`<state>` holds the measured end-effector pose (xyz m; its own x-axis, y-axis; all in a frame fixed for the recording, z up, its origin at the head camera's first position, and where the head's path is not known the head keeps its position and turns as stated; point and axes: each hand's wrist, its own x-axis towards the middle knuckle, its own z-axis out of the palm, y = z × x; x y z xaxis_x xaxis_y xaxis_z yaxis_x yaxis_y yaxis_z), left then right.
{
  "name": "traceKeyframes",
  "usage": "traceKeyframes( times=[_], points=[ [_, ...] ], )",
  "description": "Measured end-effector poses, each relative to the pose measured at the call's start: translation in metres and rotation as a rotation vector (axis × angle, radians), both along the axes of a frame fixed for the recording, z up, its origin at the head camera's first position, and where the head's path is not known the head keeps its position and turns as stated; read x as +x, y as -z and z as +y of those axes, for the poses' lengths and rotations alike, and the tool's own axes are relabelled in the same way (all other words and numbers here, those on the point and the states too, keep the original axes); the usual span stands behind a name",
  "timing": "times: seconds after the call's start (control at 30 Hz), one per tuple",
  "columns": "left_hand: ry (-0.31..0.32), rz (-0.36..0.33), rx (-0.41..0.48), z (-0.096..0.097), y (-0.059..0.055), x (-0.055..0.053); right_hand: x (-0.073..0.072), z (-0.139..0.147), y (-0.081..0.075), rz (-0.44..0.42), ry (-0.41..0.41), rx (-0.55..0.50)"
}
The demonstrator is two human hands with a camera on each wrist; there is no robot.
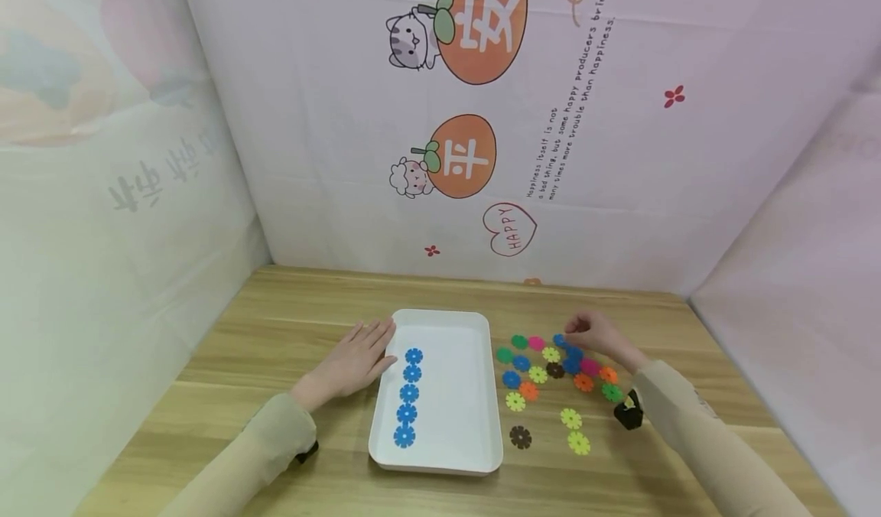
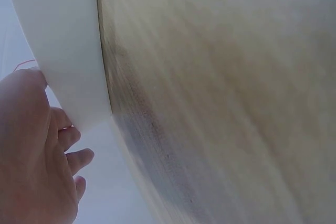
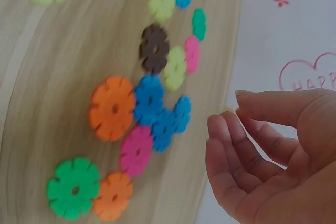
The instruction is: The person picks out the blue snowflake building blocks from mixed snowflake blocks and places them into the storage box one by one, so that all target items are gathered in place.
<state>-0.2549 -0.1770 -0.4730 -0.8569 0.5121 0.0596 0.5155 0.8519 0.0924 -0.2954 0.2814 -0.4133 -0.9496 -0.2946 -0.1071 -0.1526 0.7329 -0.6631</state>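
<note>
Against the left rim of a white tray rests my left hand, fingers extended; in the left wrist view its fingertips are at the tray's outer wall. A column of several blue snowflake discs lies along the tray's left side, the middle one a blue disc. My right hand hovers at the far edge of the loose discs, close above a blue snowflake disc. Its fingers are loosely bent, with nothing visible between thumb and fingertips. Two more blue discs touch that one.
Loose discs in several colours spread right of the tray: a pink disc, an orange disc, a green disc. A brown disc and a yellow disc lie nearer. Printed cloth walls the wooden table.
</note>
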Motion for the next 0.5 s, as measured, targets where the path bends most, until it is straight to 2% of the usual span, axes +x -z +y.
traceKeyframes(
  times=[0.17, 0.4, 0.5],
  points=[
    [-0.006, -0.001, 0.000, 0.000, 0.000, 0.001, -0.004, 0.011, 0.009, 0.038, 0.014, 0.069],
    [-0.004, 0.002, -0.002, 0.000, 0.000, 0.000, -0.005, 0.020, 0.017, -0.076, 0.061, 0.127],
    [-0.007, 0.000, -0.004, 0.000, 0.000, 0.000, -0.006, 0.023, 0.019, -0.086, 0.063, 0.129]
  ],
)
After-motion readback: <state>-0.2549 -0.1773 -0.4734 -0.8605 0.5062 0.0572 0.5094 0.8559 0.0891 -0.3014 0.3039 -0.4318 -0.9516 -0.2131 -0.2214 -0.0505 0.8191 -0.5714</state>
